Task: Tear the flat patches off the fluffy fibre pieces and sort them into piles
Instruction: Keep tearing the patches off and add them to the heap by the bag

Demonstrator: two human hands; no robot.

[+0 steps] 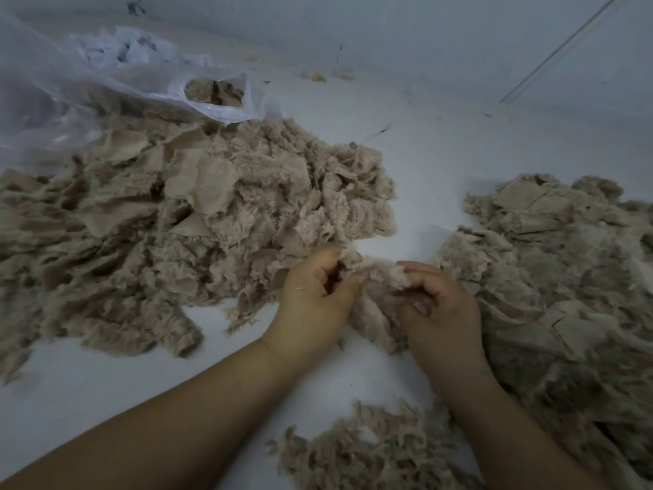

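A beige fluffy fibre piece (374,302) is stretched between my two hands at the middle of the white surface. My left hand (314,298) pinches its left end with curled fingers. My right hand (438,305) grips its right end, fingers curled round the fluff. A large pile of fluffy pieces with flat patches (183,221) spreads to the left. Another beige pile (565,277) lies to the right, touching my right wrist. A smaller fluffy heap (374,450) sits near the front, between my forearms.
A clear plastic bag (116,90) with more beige pieces in its mouth lies at the back left, partly over the left pile. White crumpled scraps (123,47) sit behind it. A grey wall rises at the back, with small debris along its foot.
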